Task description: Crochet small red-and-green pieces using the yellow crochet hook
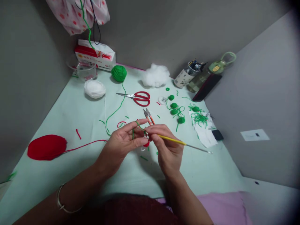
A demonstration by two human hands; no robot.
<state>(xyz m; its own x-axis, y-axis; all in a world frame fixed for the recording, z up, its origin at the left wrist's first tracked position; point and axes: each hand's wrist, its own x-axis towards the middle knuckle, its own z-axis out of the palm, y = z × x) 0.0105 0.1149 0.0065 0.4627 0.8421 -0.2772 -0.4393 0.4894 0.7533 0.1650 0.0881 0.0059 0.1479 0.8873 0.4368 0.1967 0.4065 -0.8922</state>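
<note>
Between thumb and fingers, my left hand (pixel 123 137) pinches a small red and white crochet piece (pixel 146 143), with green yarn looped over its raised index finger. My right hand (pixel 167 145) is closed around a yellow-handled crochet hook (pixel 172 139); the hook's far metal end points right, and its working end meets the piece, partly hidden by my fingers. Just beyond my fingertips lie orange-handled thread snips (pixel 150 117). Strands run leftward to a red yarn ball (pixel 47 147), a white yarn ball (pixel 94 89) and a green yarn ball (pixel 119 73).
Red-handled scissors (pixel 140 98) lie mid-table. White stuffing (pixel 156 75), a pen holder (pixel 186 75) and a green bottle (pixel 200 79) stand along the back. Several small green crocheted balls (pixel 173 105) sit right, near yarn scraps on a white paper (pixel 206 137). A tissue box (pixel 103 59) is back left.
</note>
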